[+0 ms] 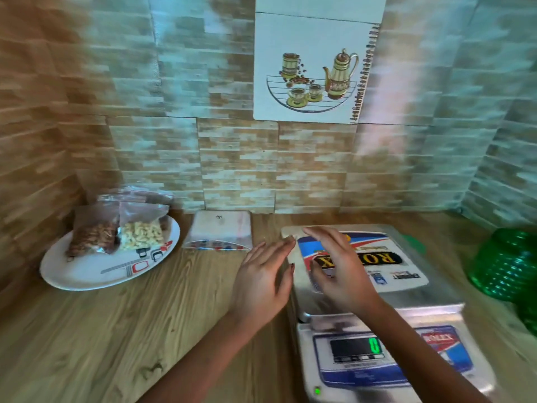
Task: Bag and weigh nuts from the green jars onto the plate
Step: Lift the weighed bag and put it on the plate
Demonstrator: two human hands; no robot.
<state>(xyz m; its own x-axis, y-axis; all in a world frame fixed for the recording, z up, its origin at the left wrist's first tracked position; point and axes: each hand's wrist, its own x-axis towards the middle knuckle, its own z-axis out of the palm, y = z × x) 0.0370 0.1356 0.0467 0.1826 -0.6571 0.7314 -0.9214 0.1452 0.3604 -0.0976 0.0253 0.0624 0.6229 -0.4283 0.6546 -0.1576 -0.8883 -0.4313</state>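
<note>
The left hand [261, 280] and the right hand [340, 271] were both empty, fingers straight and loosely spread, the 2 hands close together but not touching. The left hand hung over the counter [145, 330] just beside the left edge of the scale [406, 298], fingertips pointing toward the wall. The right hand was over the scale's steel pan, palm down, covering part of the printed label; whether it touched the pan could not be told. The pan carried nothing. The display [374, 344] on the scale's front showed a green 0, and a small green light [317, 390] glowed at the lower left corner of the housing.

At the left of the counter, well apart from the hands, sat the plate [87, 274], white with a printed pattern. 2 clear bags lay on its far half, touching: an almond bag [93, 237] on the left and a cashew bag [142, 235] on the right. Between the plate and the scale, against the wall, lay a white packet [220, 231].

A green jar [505, 266] stood at the right edge, near the scale. A picture tile [313, 74] with a coffee pot and cups was on the wall above.
</note>
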